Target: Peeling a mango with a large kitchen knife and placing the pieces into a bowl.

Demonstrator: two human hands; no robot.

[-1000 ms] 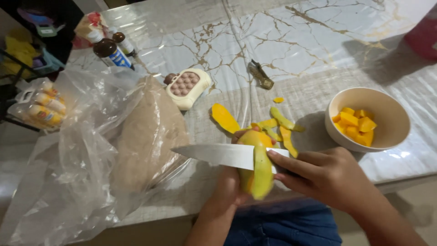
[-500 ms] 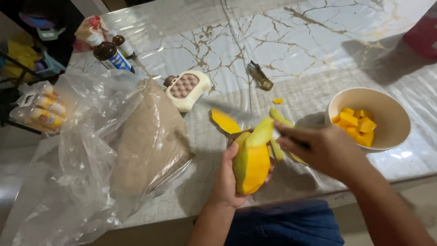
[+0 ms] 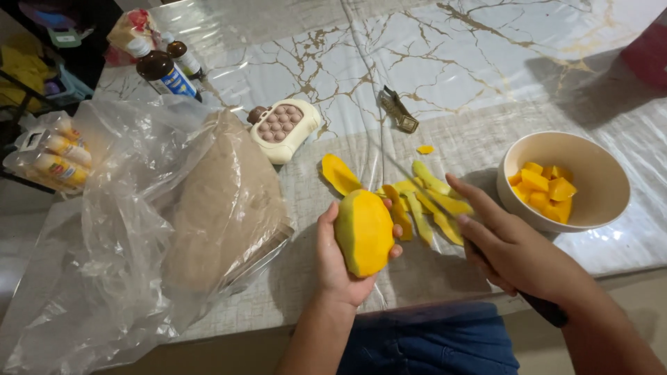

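We hold the mango (image 3: 364, 232) upright in our left hand (image 3: 340, 267), fingers wrapped around its back. Our right hand (image 3: 517, 250) sits just beside it, clenched on a knife handle (image 3: 545, 310). Peels (image 3: 427, 201) lie just beyond both hands, and a bowl (image 3: 590, 208) of mango cubes (image 3: 542, 184) stands past the right hand.

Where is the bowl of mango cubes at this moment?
In the head view, the bowl stands on the table at the right, just beyond the right hand and right of the mango peels.
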